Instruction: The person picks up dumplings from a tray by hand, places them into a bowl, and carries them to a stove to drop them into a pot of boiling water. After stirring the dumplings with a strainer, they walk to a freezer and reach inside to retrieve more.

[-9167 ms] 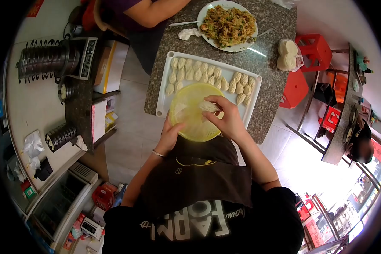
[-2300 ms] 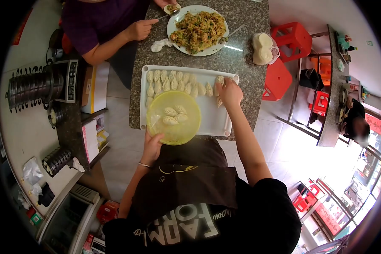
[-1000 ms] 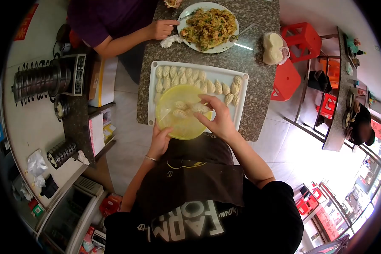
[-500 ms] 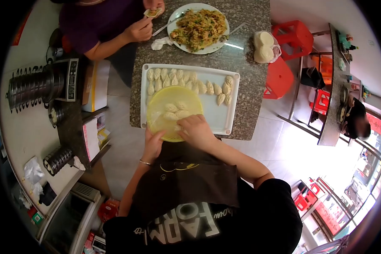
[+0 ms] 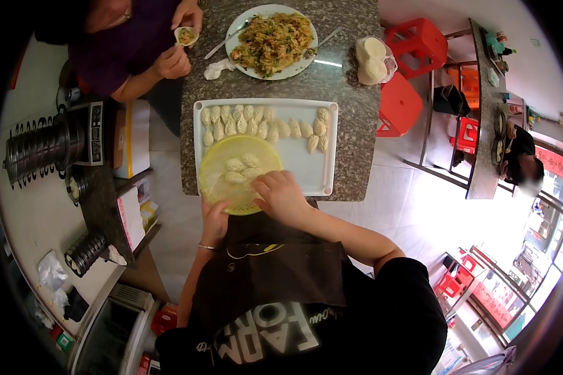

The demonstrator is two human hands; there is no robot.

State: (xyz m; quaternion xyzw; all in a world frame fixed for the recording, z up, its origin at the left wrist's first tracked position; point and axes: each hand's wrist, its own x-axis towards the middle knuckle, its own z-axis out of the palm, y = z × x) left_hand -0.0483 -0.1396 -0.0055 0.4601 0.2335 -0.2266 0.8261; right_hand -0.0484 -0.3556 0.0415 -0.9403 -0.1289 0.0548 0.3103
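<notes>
Though translucent, round yellow plastic basket [image 5: 216, 165]

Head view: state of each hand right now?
Left hand: closed on near rim of yellow bowl.
Right hand: curled at the bowl's edge; contents cannot be told.

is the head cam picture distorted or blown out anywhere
Head view: heavy fisheye with black corners, so the white tray's edges bow; daylight washes out the floor at right; a glare streak lies on the granite table beside the plate; the yellow bowl, left hand and right hand look fairly sharp.
</notes>
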